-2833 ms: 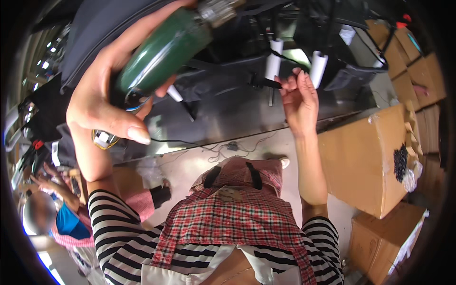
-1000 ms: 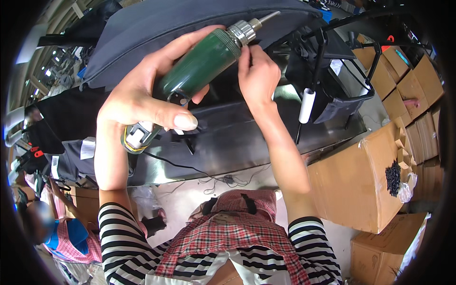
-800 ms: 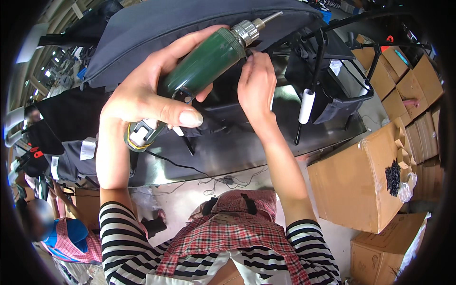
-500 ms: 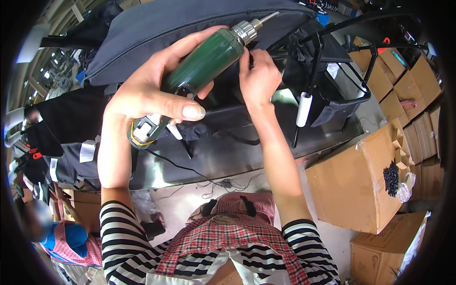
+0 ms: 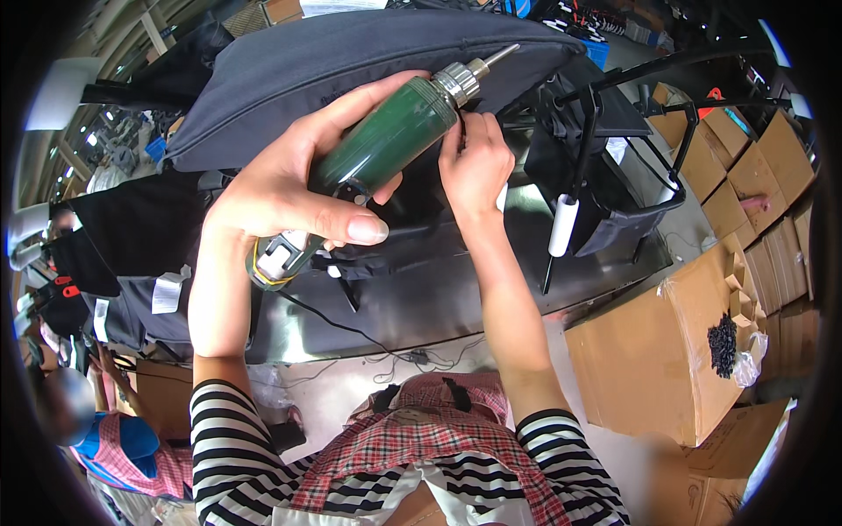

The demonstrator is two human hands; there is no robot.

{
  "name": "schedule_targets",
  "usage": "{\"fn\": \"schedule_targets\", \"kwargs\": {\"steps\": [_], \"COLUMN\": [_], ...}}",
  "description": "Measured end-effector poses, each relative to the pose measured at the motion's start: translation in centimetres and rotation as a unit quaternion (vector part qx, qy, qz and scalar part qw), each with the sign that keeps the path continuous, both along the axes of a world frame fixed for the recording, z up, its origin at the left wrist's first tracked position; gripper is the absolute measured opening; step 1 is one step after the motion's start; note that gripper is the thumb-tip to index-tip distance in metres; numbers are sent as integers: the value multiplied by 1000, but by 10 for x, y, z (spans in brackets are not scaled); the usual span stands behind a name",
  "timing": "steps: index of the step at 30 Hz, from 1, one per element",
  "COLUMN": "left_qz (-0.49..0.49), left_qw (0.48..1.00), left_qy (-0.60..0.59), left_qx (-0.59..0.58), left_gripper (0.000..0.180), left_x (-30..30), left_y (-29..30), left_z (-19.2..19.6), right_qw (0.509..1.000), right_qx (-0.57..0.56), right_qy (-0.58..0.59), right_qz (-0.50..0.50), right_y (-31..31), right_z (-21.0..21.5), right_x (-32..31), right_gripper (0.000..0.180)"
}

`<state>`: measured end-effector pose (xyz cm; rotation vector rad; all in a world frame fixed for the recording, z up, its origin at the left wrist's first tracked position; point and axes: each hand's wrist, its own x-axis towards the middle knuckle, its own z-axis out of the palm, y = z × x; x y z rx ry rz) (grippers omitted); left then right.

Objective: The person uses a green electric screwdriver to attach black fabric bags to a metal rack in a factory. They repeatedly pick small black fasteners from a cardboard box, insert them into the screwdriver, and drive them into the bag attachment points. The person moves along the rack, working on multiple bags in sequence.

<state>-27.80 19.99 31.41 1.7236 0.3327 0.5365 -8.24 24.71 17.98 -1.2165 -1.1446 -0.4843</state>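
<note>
A green electric screwdriver (image 5: 390,136) with a silver collar and a thin bit lies across my left hand (image 5: 281,188), whose fingers and thumb wrap round its body. The bit points up and to the right, and a cord trails from the back end. Just below the collar is my right hand (image 5: 478,171), fingers curled and closed; the tool partly hides their tips, and whatever they pinch cannot be made out. Behind both hands spreads a dark padded fabric piece (image 5: 263,96). Black fabric and a black tube frame (image 5: 583,131) with a white sleeve (image 5: 562,225) stand to the right.
A shiny metal tabletop (image 5: 421,307) lies under the work, its near edge in front of me. Cables (image 5: 417,355) hang there. Right of me stands a large cardboard box (image 5: 640,359) with small black parts (image 5: 722,346) on it. Another person (image 5: 132,447) is at lower left.
The view has shifted slightly, so the scene sits a little lower. Both hands and the screwdriver keep nearly the same pose; my right hand is slightly lower beside the collar.
</note>
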Motion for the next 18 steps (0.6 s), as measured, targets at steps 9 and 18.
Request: {"fn": "schedule_targets", "kwargs": {"steps": [9,18], "left_qz": [-3,24], "left_qw": [1000,999], "left_qy": [-11,-10], "left_qx": [-4,-25], "left_gripper": [106,104], "left_x": [6,11], "left_y": [6,0], "left_z": [2,11], "right_qw": [997,976], "right_qx": [-16,-166], "right_qy": [71,143], "right_qz": [-26,6], "right_y": [12,14], "right_z": [6,18], "right_x": [12,7], "right_gripper": [28,36]}}
